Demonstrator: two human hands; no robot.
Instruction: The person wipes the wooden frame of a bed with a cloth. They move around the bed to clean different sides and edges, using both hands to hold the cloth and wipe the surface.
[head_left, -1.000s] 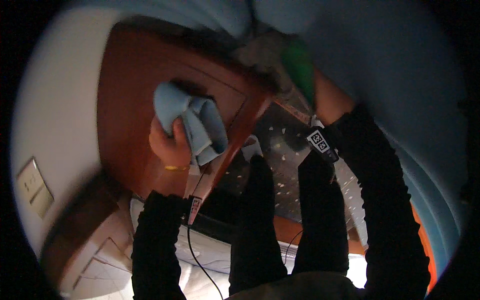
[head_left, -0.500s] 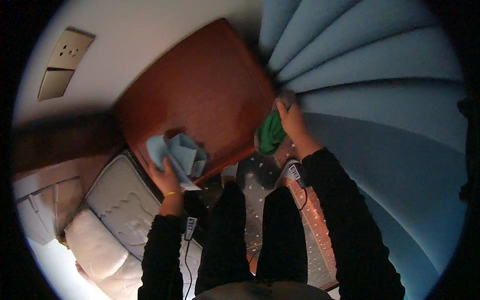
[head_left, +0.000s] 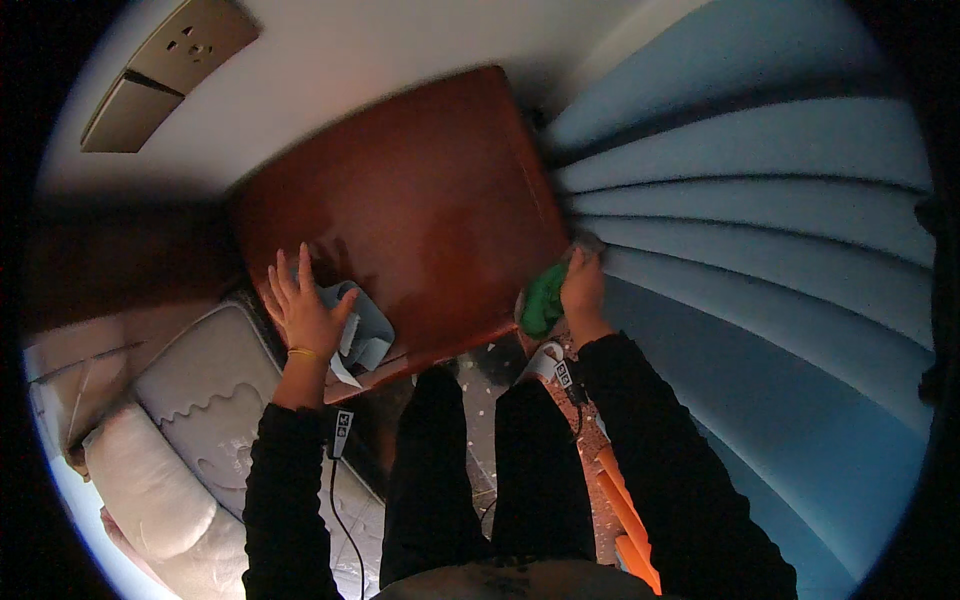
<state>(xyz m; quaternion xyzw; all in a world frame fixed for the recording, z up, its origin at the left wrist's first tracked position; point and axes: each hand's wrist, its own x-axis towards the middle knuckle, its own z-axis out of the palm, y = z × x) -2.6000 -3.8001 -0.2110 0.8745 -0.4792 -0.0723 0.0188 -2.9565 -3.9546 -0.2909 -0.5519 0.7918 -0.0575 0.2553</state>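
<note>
My left hand, fingers spread, is over the near left part of a reddish-brown tabletop. Partly under it lies a light blue folded, sheet-like thing with a pale strip sticking out toward me; whether my palm touches it I cannot tell. At the table's right edge my right hand is closed on a bunched green cloth. A grey part shows beyond my fingers and along the cloth's left side; its exact kind is unclear.
Blue ribbed upholstery curves along the right. A wall with a socket plate rises behind the table. At left stands a grey padded seat with a pale cushion. Orange pieces lie low by my right leg.
My left hand has let go of the light blue thing and spread its fingers over it. My right hand, still holding the green cloth, appears slightly lower as the view has shifted.
</note>
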